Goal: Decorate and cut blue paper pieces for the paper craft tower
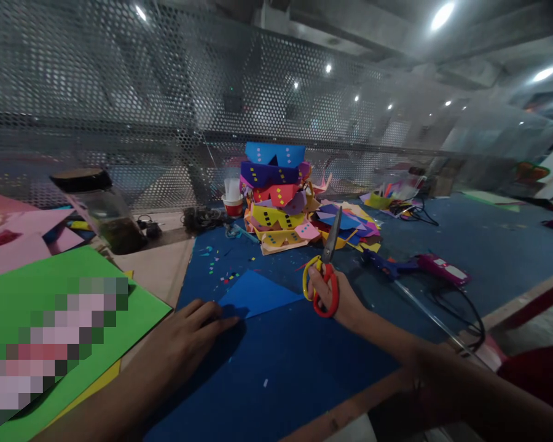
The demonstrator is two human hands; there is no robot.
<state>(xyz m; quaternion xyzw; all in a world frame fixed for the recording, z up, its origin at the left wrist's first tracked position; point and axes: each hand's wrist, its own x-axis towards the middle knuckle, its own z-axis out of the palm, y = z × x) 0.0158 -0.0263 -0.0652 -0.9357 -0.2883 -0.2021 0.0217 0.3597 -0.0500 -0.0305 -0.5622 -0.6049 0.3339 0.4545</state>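
My right hand [328,288] is closed around the red and yellow handles of a pair of scissors [334,236]. The blades point up and away from me, above the table. A blue paper triangle [258,296] lies flat on the dark blue tabletop between my hands. My left hand [198,331] rests palm down at the triangle's left corner, fingers slightly bent and thumb stretched out along its lower edge. Behind the triangle rises a stack of coloured paper masks [276,202] with eye holes and small stuck-on squares.
Green paper sheets [141,294] lie at left, beneath a pixelated patch. A dark-lidded jar [104,215] and a red-and-white cup [233,204] stand behind. Paper scraps [350,224] lie right of the stack. A glue gun [396,265] and a corded pink device [442,270] sit at right.
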